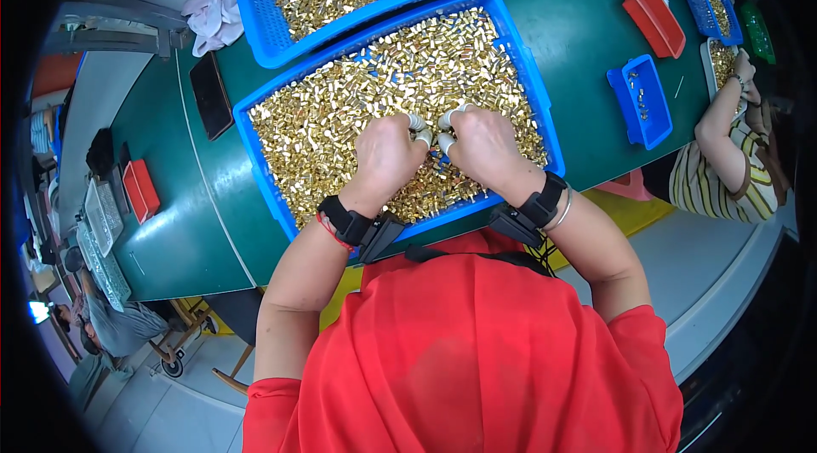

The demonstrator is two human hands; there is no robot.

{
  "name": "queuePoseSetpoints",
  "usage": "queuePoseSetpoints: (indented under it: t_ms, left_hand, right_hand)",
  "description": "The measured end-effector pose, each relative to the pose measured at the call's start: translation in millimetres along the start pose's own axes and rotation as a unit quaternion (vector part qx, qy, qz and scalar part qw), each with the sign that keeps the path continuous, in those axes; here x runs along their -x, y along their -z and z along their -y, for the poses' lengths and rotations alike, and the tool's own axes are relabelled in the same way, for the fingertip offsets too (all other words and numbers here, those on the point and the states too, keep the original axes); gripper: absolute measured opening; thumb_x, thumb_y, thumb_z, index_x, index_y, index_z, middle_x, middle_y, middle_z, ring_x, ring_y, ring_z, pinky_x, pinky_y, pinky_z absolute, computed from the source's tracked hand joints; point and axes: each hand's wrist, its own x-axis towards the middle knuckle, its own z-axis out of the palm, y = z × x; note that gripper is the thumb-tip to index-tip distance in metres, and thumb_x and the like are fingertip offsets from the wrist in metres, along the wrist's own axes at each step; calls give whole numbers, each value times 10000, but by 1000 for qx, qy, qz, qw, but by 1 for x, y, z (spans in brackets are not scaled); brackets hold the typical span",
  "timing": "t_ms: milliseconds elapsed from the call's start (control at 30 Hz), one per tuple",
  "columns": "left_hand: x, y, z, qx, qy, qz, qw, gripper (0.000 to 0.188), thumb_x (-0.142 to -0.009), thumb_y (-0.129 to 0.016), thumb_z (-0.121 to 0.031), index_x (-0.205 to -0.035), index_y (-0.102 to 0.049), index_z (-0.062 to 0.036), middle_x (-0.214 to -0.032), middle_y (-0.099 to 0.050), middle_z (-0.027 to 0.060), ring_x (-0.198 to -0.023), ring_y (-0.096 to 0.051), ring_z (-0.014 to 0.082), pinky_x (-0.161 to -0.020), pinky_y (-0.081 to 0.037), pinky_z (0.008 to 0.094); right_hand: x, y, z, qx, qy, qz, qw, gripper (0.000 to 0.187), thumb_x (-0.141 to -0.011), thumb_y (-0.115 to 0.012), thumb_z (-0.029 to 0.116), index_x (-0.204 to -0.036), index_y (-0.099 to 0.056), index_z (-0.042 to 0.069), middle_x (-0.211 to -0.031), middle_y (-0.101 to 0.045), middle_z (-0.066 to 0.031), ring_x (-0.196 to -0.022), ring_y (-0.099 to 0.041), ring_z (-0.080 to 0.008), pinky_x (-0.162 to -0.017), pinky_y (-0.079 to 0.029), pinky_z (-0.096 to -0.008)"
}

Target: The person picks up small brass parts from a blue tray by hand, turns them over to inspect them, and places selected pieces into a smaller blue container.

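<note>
A large blue plastic basket [538,83] stands on the green table in front of me, filled with small shiny gold metal pieces [323,125]. Over the near middle of the heap are my left hand [387,152] and my right hand [487,146], close together with a narrow gap between their fingertips. White covers wrap several fingertips on both. Each hand is closed, its fingers curled and pinched among the pieces. Whatever lies between the fingers is too small or hidden to make out. Black straps with small boxes circle both wrists.
Beyond it sits a second blue basket [258,17] of gold pieces. A dark flat tablet-like slab [210,95] and a crumpled pale cloth [213,14] lie left. At right are a red tray [659,20], a small blue tray [655,123] and a seated co-worker [723,163].
</note>
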Motion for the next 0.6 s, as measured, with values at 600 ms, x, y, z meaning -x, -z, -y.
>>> queuePoseSetpoints:
  t_ms: [600]
  left_hand:
    - [-3, 11, 9, 237, -25, 19, 971, 173, -752, -652, -135, -897, -693, -50, -701, -637, 69, -572, -580, 204, -528, -457, 318]
  right_hand:
    - [-2, 34, -36, -489, -192, 126, 842, 152, -810, -632, 154, -828, -651, 4, -631, -511, 21, -569, -514, -96, -489, -410, -262]
